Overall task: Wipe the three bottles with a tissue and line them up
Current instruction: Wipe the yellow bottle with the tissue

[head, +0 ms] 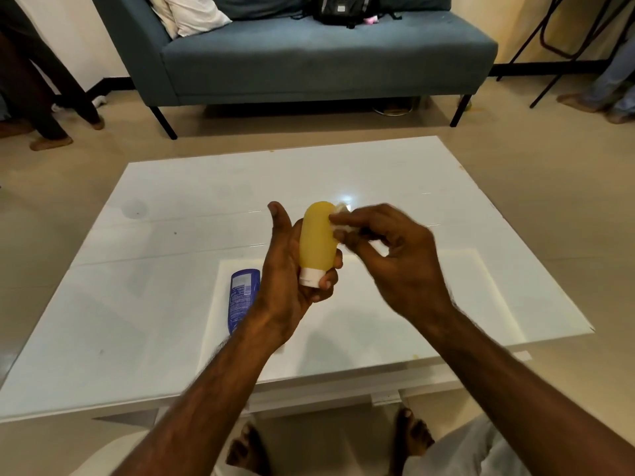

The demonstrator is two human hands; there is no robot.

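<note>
Bare feet [412,438] on the floor sit closest to the lens, just under the near edge of the white bench [171,269]. Beyond the bench stands a grey-blue sofa [309,60] with a pale cushion [192,15] and a black bag [340,8] on its seat. Legs of other people show at the far left and far right edges.

Above the middle of the bench, both forearms reach in. The left hand [292,269] is wrapped around the yellow bottle [318,240], fingers curled over its lower body and white cap [311,277], thumb raised clear beside it. That bottle is held off the bench, upside down, cap toward the camera and rounded base pointing away.

The right hand [388,249] is pinched closed on a small white tissue [342,221], pressing it against the upper right side of the yellow bottle; this hand is blurred.

A blue bottle [242,297] lies on its side on the bench, just left of the left wrist and partly hidden by it. A third bottle cannot be made out.
</note>
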